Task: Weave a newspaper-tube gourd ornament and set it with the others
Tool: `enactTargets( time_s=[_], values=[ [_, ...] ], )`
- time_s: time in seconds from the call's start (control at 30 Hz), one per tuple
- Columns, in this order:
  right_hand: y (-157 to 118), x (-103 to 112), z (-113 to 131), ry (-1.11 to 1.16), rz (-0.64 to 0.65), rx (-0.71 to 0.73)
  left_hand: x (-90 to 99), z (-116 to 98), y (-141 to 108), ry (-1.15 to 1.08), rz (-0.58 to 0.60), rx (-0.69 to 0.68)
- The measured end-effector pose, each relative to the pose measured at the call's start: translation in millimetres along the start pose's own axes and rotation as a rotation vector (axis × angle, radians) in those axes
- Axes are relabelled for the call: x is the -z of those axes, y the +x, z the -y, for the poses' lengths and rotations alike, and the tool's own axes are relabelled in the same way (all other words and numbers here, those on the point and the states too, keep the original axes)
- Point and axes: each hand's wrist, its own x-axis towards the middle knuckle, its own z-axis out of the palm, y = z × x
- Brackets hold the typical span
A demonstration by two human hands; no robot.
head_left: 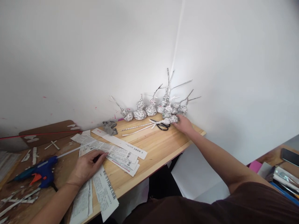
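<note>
My right hand [184,125] is closed round the rounded end of a small gourd woven from rolled newspaper [167,121], which lies on its side. Two thin paper tails stretch from it to the left along the tabletop. Black-handled scissors [163,126] lie partly beneath this gourd. My left hand [90,163] rests over long printed newspaper strips [121,152], its thumb and fingertips drawn together at their surface. Whether a strip is pinched between them is hidden. More woven paper gourds [140,112] with twisted stems stand in a cluster against the wall.
A blue glue gun [43,172] lies on a stained brown board at left, among paper scraps [23,199]. A crumpled grey cloth [109,127] sits near the wall. White walls meet behind the wooden table [149,168]. A phone [290,156] lies on another surface at far right.
</note>
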Motion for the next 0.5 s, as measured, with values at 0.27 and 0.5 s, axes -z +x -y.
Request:
enactTargets(
  time_s=[0.27, 0.5],
  values=[
    [8.6, 1.3, -4.1, 0.192, 0.178, -0.367, -2.1, 5.5, -1.5, 0.018, 0.030, 0.029],
    [6.8, 6.6, -12.2, 0.143, 0.137, -0.341, -1.4, 5.3, -1.8, 0.002, 0.059, 0.056]
  ],
)
